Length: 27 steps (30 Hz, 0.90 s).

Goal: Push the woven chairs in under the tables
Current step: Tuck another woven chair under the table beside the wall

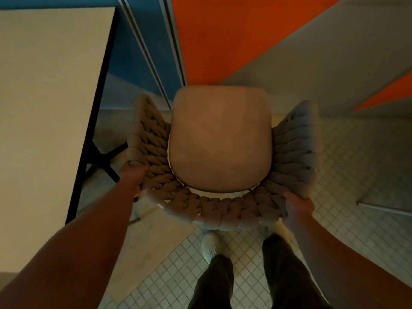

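A pale tabletop [49, 90] fills the left, its dark edge just beside the chair [219, 139], which stands on the tiled floor [347, 175], not yet under any table. The left hand [133, 175] is clamped on the woven back rim's left corner, the right hand [297, 206] on its right corner. The rope weave looks soft but grippy, the frame beneath probably stiff and light enough to slide; those rear corners seem the sound hold.
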Each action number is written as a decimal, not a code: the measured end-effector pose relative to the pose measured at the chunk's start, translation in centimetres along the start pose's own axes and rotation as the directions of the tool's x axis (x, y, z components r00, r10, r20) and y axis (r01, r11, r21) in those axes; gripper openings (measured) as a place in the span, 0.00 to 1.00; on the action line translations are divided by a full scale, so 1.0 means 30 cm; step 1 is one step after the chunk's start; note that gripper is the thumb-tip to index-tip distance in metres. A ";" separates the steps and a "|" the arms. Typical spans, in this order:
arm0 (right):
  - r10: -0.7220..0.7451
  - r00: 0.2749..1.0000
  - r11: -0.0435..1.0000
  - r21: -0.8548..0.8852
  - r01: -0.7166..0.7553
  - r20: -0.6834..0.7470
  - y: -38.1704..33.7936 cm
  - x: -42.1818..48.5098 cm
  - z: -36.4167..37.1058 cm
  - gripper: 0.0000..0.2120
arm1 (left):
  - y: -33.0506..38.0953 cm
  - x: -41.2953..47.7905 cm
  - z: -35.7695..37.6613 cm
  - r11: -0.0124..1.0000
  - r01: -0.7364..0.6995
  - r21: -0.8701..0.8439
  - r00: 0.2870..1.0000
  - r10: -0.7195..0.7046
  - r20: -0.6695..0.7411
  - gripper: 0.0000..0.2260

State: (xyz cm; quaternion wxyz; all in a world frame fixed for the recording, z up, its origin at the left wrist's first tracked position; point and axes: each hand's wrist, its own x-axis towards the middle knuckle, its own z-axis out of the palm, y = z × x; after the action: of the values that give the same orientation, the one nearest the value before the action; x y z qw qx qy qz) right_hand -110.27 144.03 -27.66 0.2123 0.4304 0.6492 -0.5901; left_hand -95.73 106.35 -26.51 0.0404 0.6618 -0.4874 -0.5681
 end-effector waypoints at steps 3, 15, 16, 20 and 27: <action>-0.004 1.000 1.000 -0.007 0.004 0.006 0.002 0.000 -0.004 0.14 | 0.001 0.002 -0.003 1.000 -0.001 -0.012 1.000 0.001 0.007 0.30; -0.069 0.997 0.987 -0.141 0.075 0.045 -0.096 0.099 -0.020 0.10 | -0.138 -0.065 0.019 0.998 0.044 -0.045 0.981 -0.052 -0.187 0.21; -0.074 0.996 0.984 -0.157 0.081 0.053 -0.111 0.109 -0.018 0.10 | -0.166 -0.049 0.016 0.998 0.051 -0.043 0.976 -0.059 -0.208 0.23; -0.058 0.994 0.969 -0.234 0.077 0.089 -0.167 0.154 -0.019 0.15 | -0.211 -0.107 0.051 0.994 0.066 -0.084 0.966 -0.084 -0.244 0.15; -0.071 0.982 0.937 -0.327 0.126 0.175 -0.267 0.244 -0.002 0.17 | -0.288 -0.227 0.111 0.981 0.066 -0.182 0.928 -0.127 -0.350 0.17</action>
State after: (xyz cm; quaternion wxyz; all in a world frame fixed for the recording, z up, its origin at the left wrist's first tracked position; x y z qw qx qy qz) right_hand -120.68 146.88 -28.70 0.3042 0.3060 0.7419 -0.5132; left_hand -92.38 117.23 -28.09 0.1562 0.7720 -0.3892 -0.4776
